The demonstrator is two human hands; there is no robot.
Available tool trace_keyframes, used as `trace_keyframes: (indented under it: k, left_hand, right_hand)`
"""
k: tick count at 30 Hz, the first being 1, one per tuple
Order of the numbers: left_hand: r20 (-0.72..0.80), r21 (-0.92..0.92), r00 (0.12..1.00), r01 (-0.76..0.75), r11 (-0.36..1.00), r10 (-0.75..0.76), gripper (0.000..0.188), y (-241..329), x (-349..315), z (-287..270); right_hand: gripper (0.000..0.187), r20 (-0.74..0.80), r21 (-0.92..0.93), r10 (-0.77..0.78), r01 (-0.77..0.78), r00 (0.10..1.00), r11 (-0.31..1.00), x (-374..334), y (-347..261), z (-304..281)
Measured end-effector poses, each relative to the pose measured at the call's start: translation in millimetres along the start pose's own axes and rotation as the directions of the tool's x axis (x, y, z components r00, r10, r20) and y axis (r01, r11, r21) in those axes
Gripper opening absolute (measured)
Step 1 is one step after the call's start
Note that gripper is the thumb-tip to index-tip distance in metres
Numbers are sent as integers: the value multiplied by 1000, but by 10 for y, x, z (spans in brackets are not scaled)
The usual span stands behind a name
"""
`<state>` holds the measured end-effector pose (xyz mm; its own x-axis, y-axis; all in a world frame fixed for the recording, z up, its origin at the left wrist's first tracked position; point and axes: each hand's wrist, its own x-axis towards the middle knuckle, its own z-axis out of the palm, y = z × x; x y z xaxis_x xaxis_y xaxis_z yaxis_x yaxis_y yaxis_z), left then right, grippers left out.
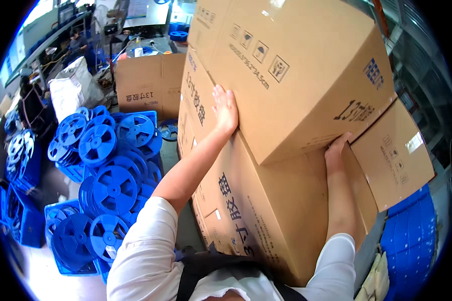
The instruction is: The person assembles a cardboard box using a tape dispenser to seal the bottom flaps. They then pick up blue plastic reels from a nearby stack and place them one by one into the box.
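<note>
A large brown cardboard box [296, 65] sits tilted on top of another big cardboard box [266, 215]. My left hand [226, 110] lies flat against the upper box's left side, its fingers stretched upward. At the upper box's lower near edge is my right hand [336, 147], curled against the bottom edge, with most of its fingers hidden. Beside that hand, an open cardboard flap [397, 153] sticks out to the right. Both boxes carry dark printing and handling symbols.
To the left, blue plastic reels [114, 188] are piled in blue crates [70, 271]. Behind them stand a white sack [75, 88] and another cardboard box [148, 83]. Blue stacked panels [409, 236] are at the right. A person [78, 42] is far back left.
</note>
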<state>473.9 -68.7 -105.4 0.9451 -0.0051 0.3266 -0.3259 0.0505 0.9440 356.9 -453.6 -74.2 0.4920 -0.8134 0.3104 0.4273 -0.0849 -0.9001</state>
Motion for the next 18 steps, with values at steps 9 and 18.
trace_keyframes:
  k: [9,18]
  left_hand:
    - [-80,-162,980,-192,968,181,65,-482,37,-23]
    - [-236,412,971,123,903,-25,64,-2625,-3276,-637]
  right_hand:
    - [71,330,-54,-98,123,939,991,-342,-159,-140]
    - [75,751,-399,263,99,606,912,-2372,-1520,-705]
